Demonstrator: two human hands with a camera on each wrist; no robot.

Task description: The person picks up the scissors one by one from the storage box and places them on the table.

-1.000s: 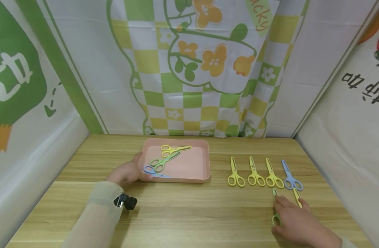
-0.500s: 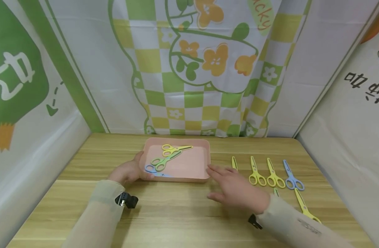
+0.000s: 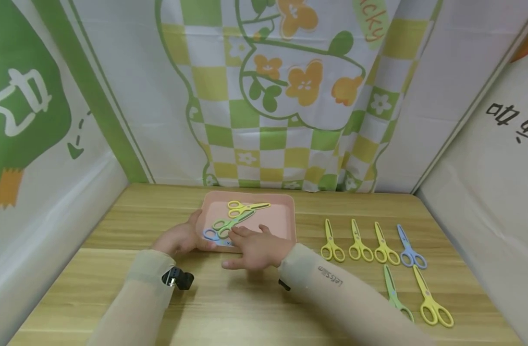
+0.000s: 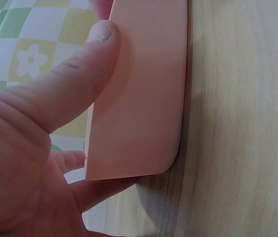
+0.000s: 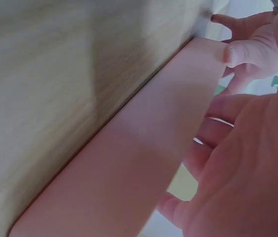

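A shallow pink tray (image 3: 285,197) stands on the wooden table, with yellow scissors (image 3: 248,207), green scissors (image 3: 233,223) and blue scissors (image 3: 212,235) lying in its left part. My left hand (image 3: 183,238) grips the tray's front left corner, thumb on the front wall (image 4: 144,84) and fingers along the left side. Over the tray's front wall reaches my right hand (image 3: 259,247), fingers spread and extended above the inside, near the green and blue scissors. Nothing shows in its grasp. In the right wrist view its fingers (image 5: 213,133) pass behind the front wall, partly hidden.
Right of the tray, several scissors lie in a row, such as the yellow pair (image 3: 330,245) nearest it and a blue pair (image 3: 411,250) at the end. In front lie green scissors (image 3: 393,290), partly behind my right sleeve, and yellow scissors (image 3: 429,298).
My right hand has moved left from the scissors at the front right, past the tray's right edge, to over the tray. The left hand keeps its hold on the tray.
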